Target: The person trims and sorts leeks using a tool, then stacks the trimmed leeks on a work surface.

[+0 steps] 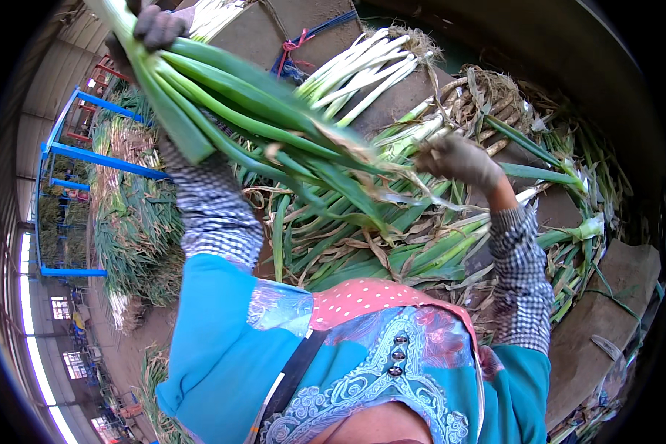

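Observation:
At the upper left, my left hand (157,31), in a dark dirty glove, is closed round the pale shaft of a large green onion (237,85). Its long green leaves fan down to the right, their dry tips smeared by motion. My right hand (459,159), in a soiled light glove, has its fingers curled near those leaf ends; what they pinch, if anything, is hidden. Below both hands lies a heap of green onion leaves and dry brown husks (377,251). A row of cleaned white onion stalks (362,74) with roots rests beyond.
Untrimmed onions with brown roots (496,103) lie at the right. Blue twine with a pink tie (294,48) crosses the board at the back. To the left stands a blue metal frame (107,163) beside a tall onion pile (133,214). A brown board (607,325) lies at the lower right.

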### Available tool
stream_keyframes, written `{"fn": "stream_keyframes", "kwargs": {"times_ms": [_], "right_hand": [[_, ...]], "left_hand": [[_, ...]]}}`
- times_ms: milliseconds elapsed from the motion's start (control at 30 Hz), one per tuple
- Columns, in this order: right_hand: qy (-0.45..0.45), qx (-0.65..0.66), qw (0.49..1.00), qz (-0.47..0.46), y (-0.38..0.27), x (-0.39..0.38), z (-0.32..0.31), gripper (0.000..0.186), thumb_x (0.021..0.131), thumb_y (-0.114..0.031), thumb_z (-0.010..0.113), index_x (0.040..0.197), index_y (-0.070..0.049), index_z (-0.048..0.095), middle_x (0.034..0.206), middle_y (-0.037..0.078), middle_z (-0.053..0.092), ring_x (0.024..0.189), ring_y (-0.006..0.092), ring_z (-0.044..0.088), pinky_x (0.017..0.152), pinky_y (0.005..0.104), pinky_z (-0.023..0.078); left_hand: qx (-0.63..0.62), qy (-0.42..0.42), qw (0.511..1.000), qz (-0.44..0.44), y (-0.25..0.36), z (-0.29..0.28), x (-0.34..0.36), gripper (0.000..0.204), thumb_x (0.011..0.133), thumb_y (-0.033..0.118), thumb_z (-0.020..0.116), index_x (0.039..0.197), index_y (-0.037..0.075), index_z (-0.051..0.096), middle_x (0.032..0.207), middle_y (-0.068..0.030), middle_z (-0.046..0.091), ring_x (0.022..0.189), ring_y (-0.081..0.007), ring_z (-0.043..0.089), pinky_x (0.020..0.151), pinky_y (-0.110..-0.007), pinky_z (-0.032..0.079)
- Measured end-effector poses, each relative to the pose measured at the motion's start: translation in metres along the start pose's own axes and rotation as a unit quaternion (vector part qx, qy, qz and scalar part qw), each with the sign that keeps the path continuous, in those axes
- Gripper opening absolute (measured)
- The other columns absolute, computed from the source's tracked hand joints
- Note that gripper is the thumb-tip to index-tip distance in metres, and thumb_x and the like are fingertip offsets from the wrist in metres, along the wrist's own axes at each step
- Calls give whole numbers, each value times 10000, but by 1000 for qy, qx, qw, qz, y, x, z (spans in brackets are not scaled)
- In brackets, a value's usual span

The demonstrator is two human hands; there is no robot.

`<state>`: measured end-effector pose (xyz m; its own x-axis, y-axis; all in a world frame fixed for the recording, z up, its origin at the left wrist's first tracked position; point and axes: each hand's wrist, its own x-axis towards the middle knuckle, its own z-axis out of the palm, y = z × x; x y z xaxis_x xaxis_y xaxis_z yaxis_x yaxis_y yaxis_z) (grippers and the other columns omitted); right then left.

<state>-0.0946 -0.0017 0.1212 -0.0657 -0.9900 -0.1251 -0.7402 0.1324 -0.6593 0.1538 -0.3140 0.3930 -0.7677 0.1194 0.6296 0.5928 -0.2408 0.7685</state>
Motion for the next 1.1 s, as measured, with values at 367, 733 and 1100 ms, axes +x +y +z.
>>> {"fn": "stream_keyframes", "kwargs": {"times_ms": [367, 733, 1100], "right_hand": [[412, -281, 675, 544, 279, -381, 56, 762, 821, -409, 714, 1486, -209, 401, 1326, 204, 549, 1152, 413, 574, 936, 507, 481], [411, -51, 806, 423, 158, -310, 160, 415, 843, -318, 692, 1185, -85, 660, 1231, 170, 628, 1111, 357, 602, 955, 414, 478], [252, -130, 787, 547, 118, -287, 209, 961, 685, -398, 833, 1450, -33, 380, 1478, 197, 401, 1355, 370, 391, 1101, 495, 339]], "left_hand": [[734, 121, 537, -398, -100, -136, -28, 497, 869, 439, 645, 1206, 75, 627, 982, -85, 687, 850, -212, 652, 783, -379, 506], [805, 66, 507, -300, -345, -123, -99, 447, 920, 293, 602, 1319, 96, 564, 1239, -189, 617, 1092, -352, 623, 983, -433, 478], [500, -122, 681, -520, -494, 233, -110, 442, 823, 382, 679, 1073, 21, 632, 994, -208, 685, 948, -347, 668, 843, -431, 527]]}}
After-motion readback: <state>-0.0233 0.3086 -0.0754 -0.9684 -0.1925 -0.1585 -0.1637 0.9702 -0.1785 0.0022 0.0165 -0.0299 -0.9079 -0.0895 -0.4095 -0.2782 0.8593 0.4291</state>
